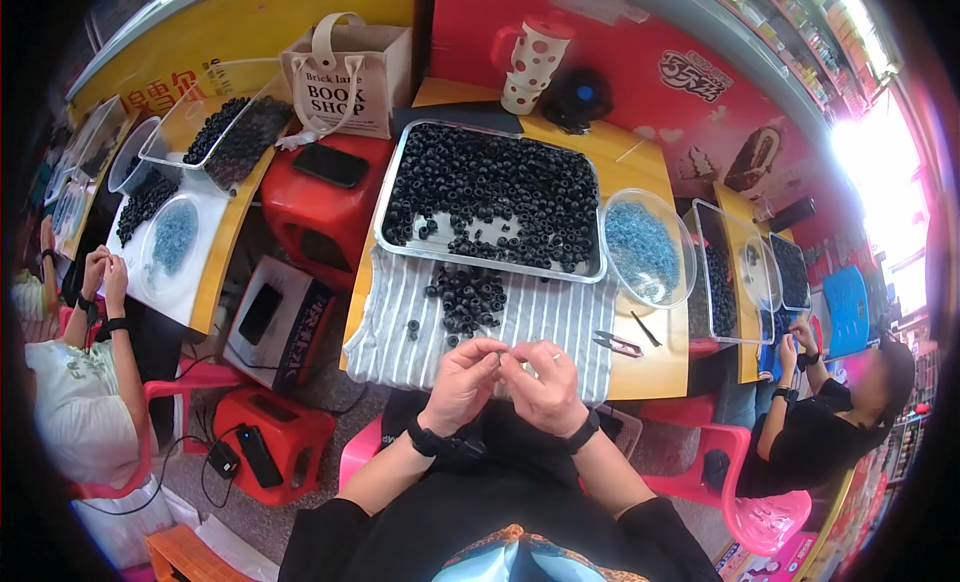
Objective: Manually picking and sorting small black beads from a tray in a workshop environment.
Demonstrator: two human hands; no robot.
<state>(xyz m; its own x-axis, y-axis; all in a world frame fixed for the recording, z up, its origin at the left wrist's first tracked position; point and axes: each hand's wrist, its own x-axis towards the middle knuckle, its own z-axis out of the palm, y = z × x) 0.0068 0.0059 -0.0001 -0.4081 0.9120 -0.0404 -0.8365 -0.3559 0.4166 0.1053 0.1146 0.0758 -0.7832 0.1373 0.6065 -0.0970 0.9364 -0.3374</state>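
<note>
The yellow table (660, 367) bears cloth (390, 317), bowl (655, 295), snips (619, 345).

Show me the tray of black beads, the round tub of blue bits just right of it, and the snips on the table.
Tray (440, 254): head view, on its front rim.
Round tub (653, 299): head view, on its clear front wall.
Snips (622, 347): head view, on the handle.

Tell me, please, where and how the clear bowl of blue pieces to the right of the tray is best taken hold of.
Probably by the near rim of the bowl, from the wearer's side: its round, clear wall rises around the blue pieces, giving an edge to pinch, while the tray crowds its left side.
</note>
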